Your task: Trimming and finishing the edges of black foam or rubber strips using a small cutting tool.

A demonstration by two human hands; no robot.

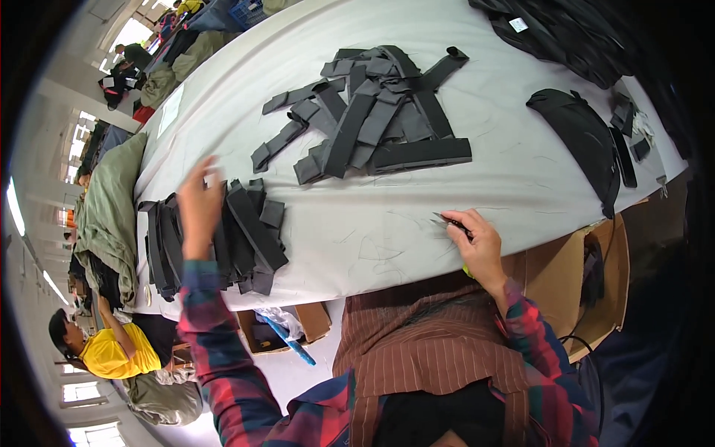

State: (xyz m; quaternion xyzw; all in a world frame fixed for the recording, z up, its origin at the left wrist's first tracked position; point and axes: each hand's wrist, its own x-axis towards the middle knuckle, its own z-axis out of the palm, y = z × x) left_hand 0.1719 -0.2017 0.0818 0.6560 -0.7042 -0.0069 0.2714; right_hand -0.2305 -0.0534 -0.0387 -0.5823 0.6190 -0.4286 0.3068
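Observation:
My left hand (199,212) is raised over a row of black fabric strips (249,227) at the table's left. Its fingers are a little blurred, but look stretched out and apart, and no piece shows in them. Near the front edge my right hand (480,246) is closed round small dark thread snips (449,219), their pointed blades aimed left. Much of the snips is hidden in the palm. Farther back in the middle lies a loose heap of dark grey and black folded fabric strips (380,112), apart from both hands.
Loose threads lie on the white-covered table (335,238). A black curved fabric piece (573,134) and black bags (558,37) are at right. Cardboard boxes (555,261) stand below the front edge. A person in yellow (119,350) sits at far left by green cloth (112,194).

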